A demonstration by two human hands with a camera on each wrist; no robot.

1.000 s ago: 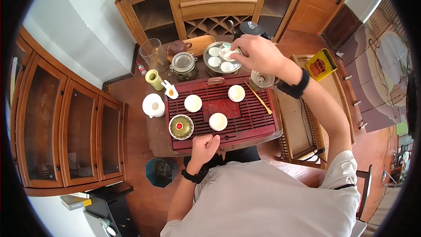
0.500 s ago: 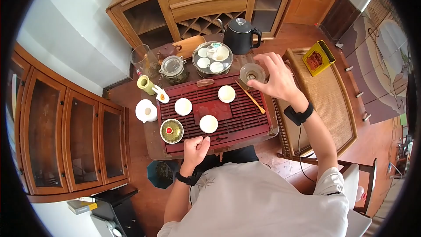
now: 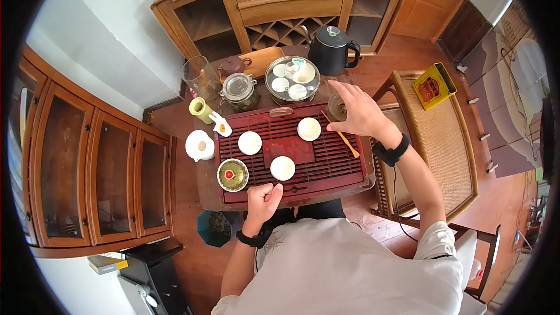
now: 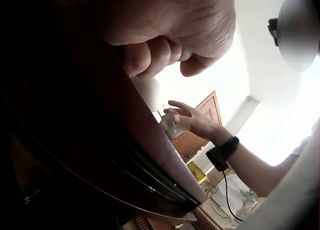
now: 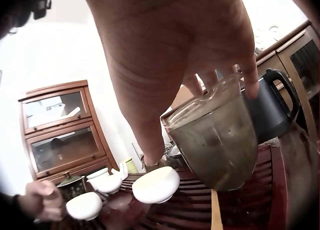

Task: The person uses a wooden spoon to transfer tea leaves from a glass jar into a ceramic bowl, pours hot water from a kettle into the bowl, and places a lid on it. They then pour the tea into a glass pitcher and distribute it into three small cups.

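Note:
My right hand (image 3: 364, 116) hovers at the glass pitcher (image 3: 336, 108) by the tea tray's back right corner, thumb and fingers spread apart. In the right wrist view, that pitcher (image 5: 215, 145) looks brownish and see-through, with the fingers reaching past its rim. My left hand (image 3: 262, 204) is curled into a fist at the front edge of the dark red slatted tea tray (image 3: 341, 169), holding nothing. Three white cups stand on the tray: a left cup (image 3: 249, 143), a right cup (image 3: 309, 129) and a front cup (image 3: 283, 168). Left of them sits a lidded bowl (image 3: 233, 178) with a red knob.
A slim wooden stick (image 3: 348, 144) lies on the tray's right side. Behind the tray stand a clip-top jar (image 3: 239, 90), a round lidded pot (image 3: 291, 79) of white cups and a black kettle (image 3: 331, 52). A yellow tin (image 3: 433, 87) stands on the wicker stand (image 3: 443, 146).
My right hand has come down from the round pot's lid to the glass pitcher, its fingers spreading. The left fist stays at the tray's front edge.

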